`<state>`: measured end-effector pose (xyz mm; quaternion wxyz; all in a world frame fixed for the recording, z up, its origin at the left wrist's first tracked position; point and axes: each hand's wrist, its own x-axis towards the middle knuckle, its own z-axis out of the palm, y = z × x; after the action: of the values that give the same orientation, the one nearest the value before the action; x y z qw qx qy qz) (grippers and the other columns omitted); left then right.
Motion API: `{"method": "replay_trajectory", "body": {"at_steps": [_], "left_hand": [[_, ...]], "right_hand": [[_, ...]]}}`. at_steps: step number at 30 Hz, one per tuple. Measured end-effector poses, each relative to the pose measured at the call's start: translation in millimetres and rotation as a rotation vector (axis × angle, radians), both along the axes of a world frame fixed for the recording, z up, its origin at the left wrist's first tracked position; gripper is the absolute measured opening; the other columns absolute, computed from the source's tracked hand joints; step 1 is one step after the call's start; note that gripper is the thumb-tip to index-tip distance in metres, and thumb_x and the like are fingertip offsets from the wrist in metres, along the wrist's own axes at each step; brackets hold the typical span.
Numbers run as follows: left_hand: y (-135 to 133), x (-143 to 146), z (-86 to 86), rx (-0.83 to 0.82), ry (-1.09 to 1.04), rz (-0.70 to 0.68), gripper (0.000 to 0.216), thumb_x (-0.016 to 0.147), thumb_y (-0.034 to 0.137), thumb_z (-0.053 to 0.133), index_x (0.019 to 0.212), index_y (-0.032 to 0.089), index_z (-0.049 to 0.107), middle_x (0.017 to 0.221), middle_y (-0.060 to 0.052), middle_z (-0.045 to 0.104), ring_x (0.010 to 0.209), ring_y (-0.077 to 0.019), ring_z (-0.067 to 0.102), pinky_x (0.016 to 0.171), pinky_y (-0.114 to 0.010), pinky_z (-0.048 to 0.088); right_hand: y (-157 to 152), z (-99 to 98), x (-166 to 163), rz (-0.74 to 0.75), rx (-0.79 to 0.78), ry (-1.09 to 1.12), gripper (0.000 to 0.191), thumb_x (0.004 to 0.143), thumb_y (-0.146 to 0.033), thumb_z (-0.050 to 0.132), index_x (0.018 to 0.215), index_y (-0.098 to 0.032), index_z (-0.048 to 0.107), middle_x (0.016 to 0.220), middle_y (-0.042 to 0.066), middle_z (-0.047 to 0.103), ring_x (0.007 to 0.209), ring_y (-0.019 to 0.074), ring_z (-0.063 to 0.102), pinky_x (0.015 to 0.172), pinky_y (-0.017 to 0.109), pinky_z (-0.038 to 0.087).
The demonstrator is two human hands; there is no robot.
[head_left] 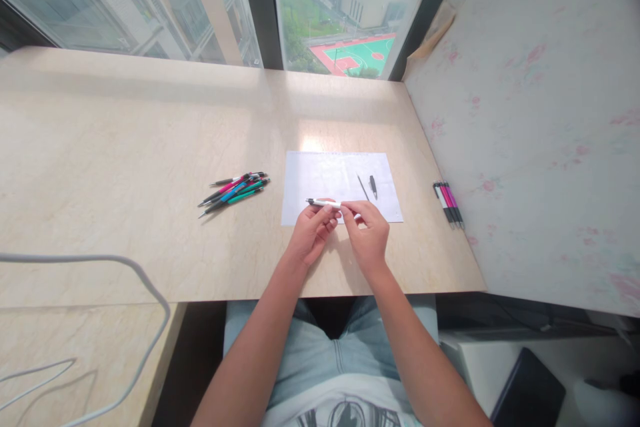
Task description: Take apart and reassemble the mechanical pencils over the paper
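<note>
Over the near part of a white paper sheet [320,170], my left hand [313,230] is closed around a white pen barrel [327,203]. Its black clip end points left. My right hand [369,233] pinches at the barrel's right end; whether a small part sits between those fingertips is hidden. On the sheet, beyond my right hand, lie a thin dark refill [363,187] and a black pen grip section [373,187], apart from each other.
To the left, several coloured pens [235,191] lie in a loose pile. By the wall on the right, several pens [449,204] lie side by side. A grey cable [145,277] loops at the lower left. Windows [350,23] rise behind the table [125,167].
</note>
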<state>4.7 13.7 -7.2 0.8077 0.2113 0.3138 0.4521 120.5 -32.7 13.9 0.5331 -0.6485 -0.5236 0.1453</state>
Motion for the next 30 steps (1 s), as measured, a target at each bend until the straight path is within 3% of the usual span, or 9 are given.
{"method": "replay_trajectory", "body": {"at_steps": [9,20,30], "left_hand": [[0.1,-1.1,2.9,-0.030,-0.074,-0.023,0.025,0.074,0.021,0.084,0.094,0.013,0.072,0.077,-0.001,0.066,0.066,-0.0053,0.059,0.064,-0.014,0.048],[-1.7,-2.4,5.1,-0.019,-0.097,-0.031,0.025,0.075,0.023,0.084,0.093,0.012,0.071,0.077,-0.001,0.066,0.066,-0.0056,0.058,0.065,-0.016,0.047],[-2.7,-4.3,7.7,-0.015,-0.123,-0.055,0.024,0.075,0.024,0.083,0.091,0.012,0.071,0.074,0.001,0.061,0.064,-0.0049,0.054,0.066,-0.016,0.047]], "right_hand": [[-0.1,1.4,-0.7,0.017,0.071,-0.077,0.016,0.095,-0.029,0.060,0.094,-0.021,0.074,0.090,0.004,0.074,0.080,0.0161,0.067,0.063,0.029,0.053],[-4.0,15.0,-1.8,0.041,-0.051,0.002,0.019,0.094,-0.036,0.060,0.093,-0.025,0.075,0.093,0.005,0.074,0.084,0.0192,0.067,0.068,0.033,0.054],[-4.1,24.9,2.1,0.178,-0.151,0.359,0.010,0.086,-0.032,0.069,0.087,-0.023,0.072,0.088,0.002,0.071,0.080,0.0164,0.066,0.066,0.028,0.051]]}}
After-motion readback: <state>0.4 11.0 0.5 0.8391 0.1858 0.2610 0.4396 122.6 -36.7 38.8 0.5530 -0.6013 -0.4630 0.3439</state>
